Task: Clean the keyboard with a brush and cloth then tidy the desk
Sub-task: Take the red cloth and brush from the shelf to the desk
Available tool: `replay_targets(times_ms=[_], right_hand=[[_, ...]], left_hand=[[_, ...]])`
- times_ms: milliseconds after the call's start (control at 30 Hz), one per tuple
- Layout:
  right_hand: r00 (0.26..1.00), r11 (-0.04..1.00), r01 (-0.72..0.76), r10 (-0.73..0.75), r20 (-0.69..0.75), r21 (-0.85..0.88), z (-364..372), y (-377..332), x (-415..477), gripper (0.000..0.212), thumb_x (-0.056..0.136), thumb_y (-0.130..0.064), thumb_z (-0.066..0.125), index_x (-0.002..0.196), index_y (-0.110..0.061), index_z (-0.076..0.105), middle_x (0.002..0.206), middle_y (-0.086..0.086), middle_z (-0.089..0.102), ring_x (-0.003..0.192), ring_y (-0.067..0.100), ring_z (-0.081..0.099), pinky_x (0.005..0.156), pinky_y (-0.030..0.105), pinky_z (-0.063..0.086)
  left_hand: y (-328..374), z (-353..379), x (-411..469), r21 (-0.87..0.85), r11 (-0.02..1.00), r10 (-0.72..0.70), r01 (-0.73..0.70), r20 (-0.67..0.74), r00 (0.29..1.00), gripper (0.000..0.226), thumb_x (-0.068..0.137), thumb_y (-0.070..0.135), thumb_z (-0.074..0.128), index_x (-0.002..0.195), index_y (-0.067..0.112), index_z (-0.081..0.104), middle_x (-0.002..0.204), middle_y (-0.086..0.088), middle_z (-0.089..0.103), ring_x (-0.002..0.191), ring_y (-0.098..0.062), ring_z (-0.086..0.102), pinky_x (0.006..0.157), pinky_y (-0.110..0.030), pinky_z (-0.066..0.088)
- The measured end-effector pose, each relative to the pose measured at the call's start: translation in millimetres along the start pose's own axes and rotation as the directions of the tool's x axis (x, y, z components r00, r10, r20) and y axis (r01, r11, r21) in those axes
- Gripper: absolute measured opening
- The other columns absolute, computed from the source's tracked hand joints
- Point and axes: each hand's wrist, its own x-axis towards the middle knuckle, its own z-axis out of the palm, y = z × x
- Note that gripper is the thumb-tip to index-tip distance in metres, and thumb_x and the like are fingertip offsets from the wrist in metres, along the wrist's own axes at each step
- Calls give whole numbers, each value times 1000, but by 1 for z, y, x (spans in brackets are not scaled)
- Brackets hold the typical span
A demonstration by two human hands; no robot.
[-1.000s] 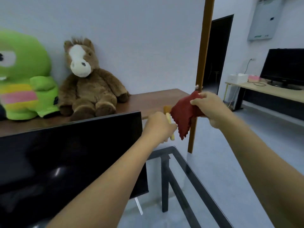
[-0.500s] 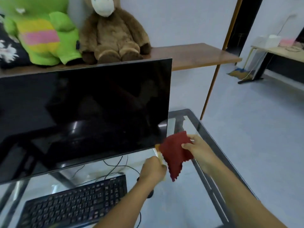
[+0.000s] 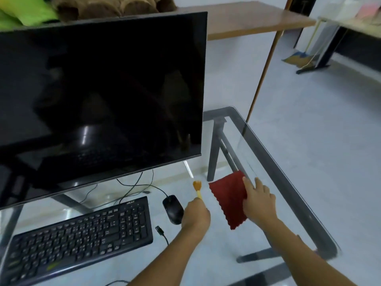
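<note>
From left: the keyboard (image 3: 82, 232) lies on the glass surface (image 3: 288, 182). Beside the mouse (image 3: 173, 209), my left hand (image 3: 195, 215) grips the brush (image 3: 197, 185) upright, bristles clear. My right hand (image 3: 258, 201), fingers straight, presses the cloth (image 3: 226, 201) flat, probably keeping it handy.

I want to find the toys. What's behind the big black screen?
Above the monitor peek a brown plush toy and a green plush toy on a wooden table. The monitor hides everything lower behind it.
</note>
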Motion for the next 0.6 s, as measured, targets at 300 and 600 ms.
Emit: replay_targets(times_ms=[300,600], right_hand=[[986,984,152,-145,80,-96,32,-12,0,53,101,-32,38,152,-25,24,161,7,19,147,31,19,116,49,22],[984,977,168,-175,-40,-133,31,-35,2,51,95,-31,56,143,-21,41,146,8,44,132,30,44,110,44,36]], left_hand=[[-3,22,-3,-3,1000,0,0,10,1000,37,97,12,41,133,6,36,114,-13,63,99,-28,65,73,-35,53],[-10,16,-10,-86,996,-5,6,12,1000,39,97,15,47,133,8,37,112,-12,65,97,-27,66,73,-34,54]])
